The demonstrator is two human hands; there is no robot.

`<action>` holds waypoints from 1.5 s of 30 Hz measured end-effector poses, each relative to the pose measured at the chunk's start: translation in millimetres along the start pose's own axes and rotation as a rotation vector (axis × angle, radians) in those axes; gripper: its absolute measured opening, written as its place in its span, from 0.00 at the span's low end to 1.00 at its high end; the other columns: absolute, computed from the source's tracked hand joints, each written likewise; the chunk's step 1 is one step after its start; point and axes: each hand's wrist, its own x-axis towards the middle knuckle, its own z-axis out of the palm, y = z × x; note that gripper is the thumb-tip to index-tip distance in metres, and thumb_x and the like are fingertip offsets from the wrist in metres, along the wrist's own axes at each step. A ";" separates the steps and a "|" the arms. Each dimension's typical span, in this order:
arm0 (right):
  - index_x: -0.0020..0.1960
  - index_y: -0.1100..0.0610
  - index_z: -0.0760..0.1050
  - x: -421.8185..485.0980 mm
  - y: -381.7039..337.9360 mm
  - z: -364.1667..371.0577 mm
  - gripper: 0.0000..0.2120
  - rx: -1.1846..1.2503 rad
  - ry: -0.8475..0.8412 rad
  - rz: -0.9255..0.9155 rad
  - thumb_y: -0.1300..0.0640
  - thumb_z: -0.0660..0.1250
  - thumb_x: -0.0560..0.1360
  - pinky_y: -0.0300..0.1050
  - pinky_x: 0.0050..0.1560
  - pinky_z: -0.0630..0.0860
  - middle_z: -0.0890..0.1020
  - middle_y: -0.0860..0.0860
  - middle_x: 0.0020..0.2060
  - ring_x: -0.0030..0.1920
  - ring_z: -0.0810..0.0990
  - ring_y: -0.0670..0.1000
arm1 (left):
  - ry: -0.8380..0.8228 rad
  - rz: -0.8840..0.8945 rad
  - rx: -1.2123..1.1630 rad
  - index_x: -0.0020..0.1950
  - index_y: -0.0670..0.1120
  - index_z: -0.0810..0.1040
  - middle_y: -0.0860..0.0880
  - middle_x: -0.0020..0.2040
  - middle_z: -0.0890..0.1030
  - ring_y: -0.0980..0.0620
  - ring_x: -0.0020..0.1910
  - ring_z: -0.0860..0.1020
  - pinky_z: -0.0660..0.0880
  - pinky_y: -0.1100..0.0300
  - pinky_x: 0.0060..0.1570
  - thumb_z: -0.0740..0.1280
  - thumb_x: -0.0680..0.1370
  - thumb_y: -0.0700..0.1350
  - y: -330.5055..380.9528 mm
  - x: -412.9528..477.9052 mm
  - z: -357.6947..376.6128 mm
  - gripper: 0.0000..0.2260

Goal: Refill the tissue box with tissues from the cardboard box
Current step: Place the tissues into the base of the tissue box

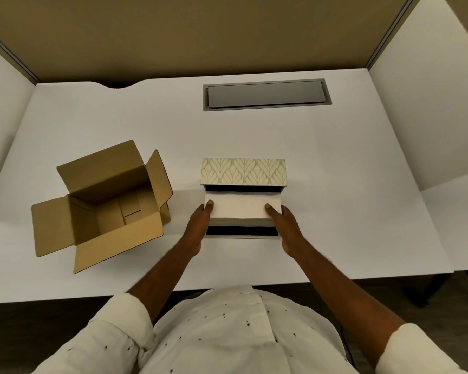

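Note:
A white stack of tissues (241, 210) hangs just over the open tissue box (242, 235), whose dark inside shows in front of and behind the stack. The box's leaf-patterned lid (243, 171) stands open at the far side. My left hand (199, 225) grips the stack's left end and my right hand (284, 225) grips its right end. To the left stands the brown cardboard box (106, 209), flaps open, with nothing visible inside it.
The white table (335, 184) has a grey cable hatch (265, 95) at the back and a notch at the back left. White partition panels rise on both sides. The table's front edge runs just before my torso.

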 end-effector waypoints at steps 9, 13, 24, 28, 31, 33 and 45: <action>0.74 0.52 0.69 -3.6 -2.2 4.1 0.26 -0.015 -0.008 -0.035 0.44 0.66 0.79 0.45 0.61 0.70 0.77 0.51 0.67 0.61 0.74 0.50 | 0.045 -0.033 -0.059 0.78 0.45 0.62 0.43 0.76 0.67 0.42 0.73 0.66 0.64 0.46 0.74 0.56 0.83 0.60 6.2 7.8 7.9 0.28; 0.74 0.52 0.68 -3.7 -1.5 4.3 0.26 -0.021 -0.001 -0.030 0.44 0.66 0.80 0.45 0.61 0.69 0.76 0.48 0.63 0.60 0.73 0.50 | 0.053 -0.031 -0.038 0.78 0.45 0.61 0.43 0.76 0.66 0.42 0.74 0.66 0.63 0.46 0.74 0.55 0.84 0.58 5.7 7.6 8.9 0.27; 0.73 0.54 0.69 -6.1 -1.5 13.3 0.24 0.017 0.116 -0.048 0.48 0.67 0.80 0.45 0.58 0.70 0.76 0.48 0.59 0.58 0.73 0.49 | 0.045 -0.040 -0.032 0.78 0.45 0.62 0.43 0.75 0.68 0.43 0.73 0.67 0.64 0.47 0.75 0.55 0.85 0.55 13.5 7.0 9.8 0.24; 0.73 0.53 0.69 -2.8 -0.9 8.1 0.25 0.003 0.073 -0.035 0.47 0.67 0.80 0.44 0.58 0.69 0.75 0.48 0.59 0.58 0.72 0.49 | 0.030 -0.076 -0.074 0.77 0.45 0.63 0.43 0.74 0.69 0.43 0.71 0.68 0.65 0.48 0.74 0.57 0.84 0.55 12.4 6.2 5.0 0.24; 0.74 0.54 0.68 -0.7 -1.8 6.5 0.25 -0.026 0.061 -0.030 0.46 0.67 0.80 0.45 0.59 0.69 0.75 0.49 0.62 0.59 0.72 0.49 | 0.019 -0.078 -0.085 0.78 0.45 0.62 0.43 0.75 0.68 0.44 0.72 0.67 0.63 0.49 0.75 0.57 0.84 0.55 11.0 4.1 2.8 0.25; 0.74 0.54 0.67 0.0 -3.2 6.1 0.26 -0.041 0.049 -0.020 0.46 0.66 0.80 0.46 0.60 0.69 0.75 0.50 0.65 0.59 0.71 0.49 | 0.021 -0.076 -0.089 0.78 0.44 0.62 0.44 0.75 0.67 0.44 0.73 0.67 0.63 0.49 0.76 0.57 0.84 0.54 11.0 2.9 1.7 0.25; 0.77 0.54 0.62 1.1 -10.5 3.7 0.31 -0.070 0.022 0.016 0.45 0.66 0.79 0.46 0.64 0.67 0.69 0.53 0.74 0.71 0.69 0.55 | 0.014 -0.082 -0.033 0.76 0.42 0.64 0.41 0.72 0.70 0.43 0.70 0.69 0.65 0.48 0.74 0.56 0.85 0.53 15.8 4.5 0.3 0.23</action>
